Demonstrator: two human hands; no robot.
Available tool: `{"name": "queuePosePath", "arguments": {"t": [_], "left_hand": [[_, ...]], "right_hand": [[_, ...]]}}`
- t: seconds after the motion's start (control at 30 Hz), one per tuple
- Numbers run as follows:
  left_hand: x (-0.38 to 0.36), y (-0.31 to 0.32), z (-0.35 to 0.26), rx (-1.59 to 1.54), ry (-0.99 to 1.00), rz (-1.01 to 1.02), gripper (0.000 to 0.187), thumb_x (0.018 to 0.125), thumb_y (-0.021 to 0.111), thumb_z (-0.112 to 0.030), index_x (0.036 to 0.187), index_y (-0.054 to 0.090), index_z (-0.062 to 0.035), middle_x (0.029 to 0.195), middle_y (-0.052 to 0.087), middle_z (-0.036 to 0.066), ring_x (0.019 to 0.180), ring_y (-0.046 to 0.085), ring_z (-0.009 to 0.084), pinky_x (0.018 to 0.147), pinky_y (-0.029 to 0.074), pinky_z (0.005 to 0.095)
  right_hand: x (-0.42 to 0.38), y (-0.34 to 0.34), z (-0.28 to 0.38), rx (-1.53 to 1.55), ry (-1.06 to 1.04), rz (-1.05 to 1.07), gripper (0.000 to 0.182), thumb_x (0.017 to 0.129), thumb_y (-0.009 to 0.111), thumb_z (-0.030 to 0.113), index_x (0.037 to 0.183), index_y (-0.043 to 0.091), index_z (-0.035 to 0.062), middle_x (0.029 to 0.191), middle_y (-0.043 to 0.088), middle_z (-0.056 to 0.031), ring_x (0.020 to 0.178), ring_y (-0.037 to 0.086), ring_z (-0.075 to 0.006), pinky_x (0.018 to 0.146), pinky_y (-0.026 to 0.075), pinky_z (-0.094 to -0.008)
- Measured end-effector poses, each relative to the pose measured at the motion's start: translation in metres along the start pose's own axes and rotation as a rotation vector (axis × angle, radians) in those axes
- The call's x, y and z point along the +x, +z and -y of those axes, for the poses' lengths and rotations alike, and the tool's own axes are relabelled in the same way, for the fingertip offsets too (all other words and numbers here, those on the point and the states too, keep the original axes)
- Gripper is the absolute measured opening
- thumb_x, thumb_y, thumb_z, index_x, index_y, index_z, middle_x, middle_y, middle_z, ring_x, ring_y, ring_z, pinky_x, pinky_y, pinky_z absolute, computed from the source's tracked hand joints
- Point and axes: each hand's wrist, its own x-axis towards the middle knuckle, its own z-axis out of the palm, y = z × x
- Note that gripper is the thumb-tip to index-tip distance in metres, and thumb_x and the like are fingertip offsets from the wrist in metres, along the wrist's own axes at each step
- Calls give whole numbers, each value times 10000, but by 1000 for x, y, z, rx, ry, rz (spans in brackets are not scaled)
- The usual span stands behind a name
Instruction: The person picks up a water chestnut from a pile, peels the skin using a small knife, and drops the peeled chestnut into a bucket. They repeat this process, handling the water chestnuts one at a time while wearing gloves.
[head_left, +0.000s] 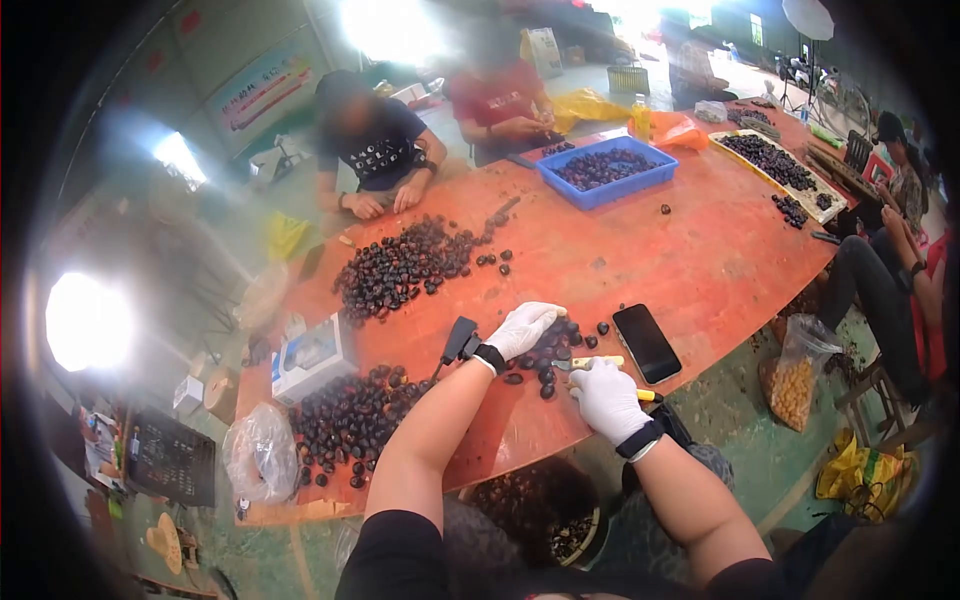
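Left hand [527, 328]: white-gloved, bent over a small heap of dark chestnut-like pieces [548, 352]; from where I stand, I can't tell whether its fingers pinch one.
Right hand [612, 395]: gloved as well, fingers closed on a small bladed tool [606, 361] with a pale yellow handle, its metal end towards the small heap.
Red table [570, 250]: bears that small heap between the hands, with a smartphone [646, 343] just right of it.
Left side: a larger pile [355, 415] spreads beside a white box [315, 360].
Far side: a person in a dark T-shirt [375, 150] sits behind another pile [405, 268].
Blue tray [612, 190]: holds more dark pieces.
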Motion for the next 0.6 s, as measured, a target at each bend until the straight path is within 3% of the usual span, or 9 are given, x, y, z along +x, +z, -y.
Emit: {"name": "queuePosePath", "arguments": {"t": [0.2, 0.3, 0.33, 0.47, 0.6], "left_hand": [[-16, -20, -47, -299, -178, 38, 420, 1042, 367, -229, 1346, 550, -6, 1345, 593, 90, 1289, 502, 198, 1107, 342, 333], [-26, -42, -58, -333, -261, -154, 438, 1046, 354, -274, 1290, 605, -11, 1322, 612, 89, 1284, 503, 189, 1104, 342, 333], [-32, -46, -50, -321, -274, -233, 464, 1041, 383, -361, 1292, 610, -44, 1325, 608, 100, 1273, 514, 216, 1077, 364, 338], [-57, -55, -3, -230, -436, -340, 372, 986, 493, -254, 1242, 637, -25, 1226, 663, 130, 1172, 591, 215, 1012, 426, 318], [-87, -50, -16, 14, -491, -298, 320, 874, 541, -57, 1165, 664, -4, 1135, 696, 158, 1084, 646, 232, 943, 474, 318]], "right_hand": [[-1, 1, -2, 19, 29, 6, 184, 812, 684, 234, 968, 704, 139, 967, 637, -138, 910, 634, -329, 725, 529, -453], [-4, -2, -4, -5, 7, 10, 175, 856, 620, 246, 974, 699, 144, 939, 624, -130, 893, 628, -300, 698, 526, -429], [-5, -3, -4, 3, 10, -2, 174, 842, 642, 243, 971, 701, 143, 936, 629, -130, 886, 632, -310, 702, 527, -435], [-6, -4, -4, 22, -13, -69, 182, 817, 685, 243, 964, 703, 136, 913, 640, -123, 846, 650, -326, 694, 529, -447], [-8, -13, 0, 68, -29, -78, 181, 820, 679, 243, 958, 688, 127, 873, 642, -122, 803, 655, -321, 666, 522, -451]]}}
